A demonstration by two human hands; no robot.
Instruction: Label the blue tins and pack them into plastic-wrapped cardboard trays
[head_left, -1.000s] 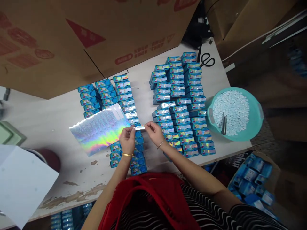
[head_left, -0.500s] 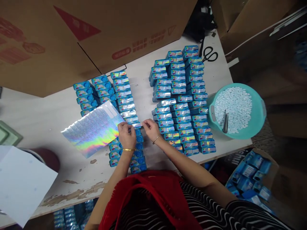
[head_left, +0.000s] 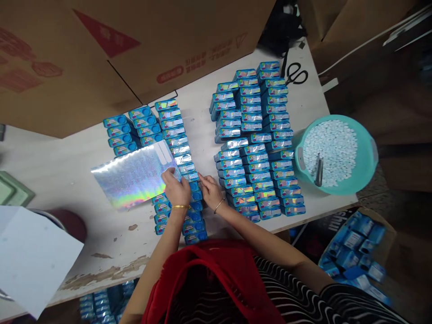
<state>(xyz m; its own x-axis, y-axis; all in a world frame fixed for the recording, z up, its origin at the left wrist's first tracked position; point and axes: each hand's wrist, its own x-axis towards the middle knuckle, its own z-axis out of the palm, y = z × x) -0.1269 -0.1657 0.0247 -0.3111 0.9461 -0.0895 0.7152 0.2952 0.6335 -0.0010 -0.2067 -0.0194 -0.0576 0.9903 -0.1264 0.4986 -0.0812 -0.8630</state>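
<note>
My left hand (head_left: 177,188), a gold bangle at its wrist, has its curled fingers on the right edge of a shiny holographic sticker sheet (head_left: 135,175). Its thumb reaches toward a small blue box (head_left: 191,177) in the row beneath. At that box's right end, the fingertips of my right hand (head_left: 212,193) are bent in against it. Silvery strips cover the tops of the boxes farther up this row (head_left: 173,123). Boxes nearer my body (head_left: 195,226) show round blue caps instead. Part of the left-hand rows lies hidden under the sheet.
Several rows of strip-topped blue boxes (head_left: 254,148) stand to the right. Beyond them are a turquoise basin (head_left: 366,168) of small white pieces with a metal scoop (head_left: 319,171), and black-handled scissors (head_left: 297,74). A large carton (head_left: 135,27) stands at the back; white paper (head_left: 33,256) is at left.
The sticker sheet has shifted right and turned slightly, with my left fingers now over its edge. My right hand has moved slightly down, staying by the box's end.
</note>
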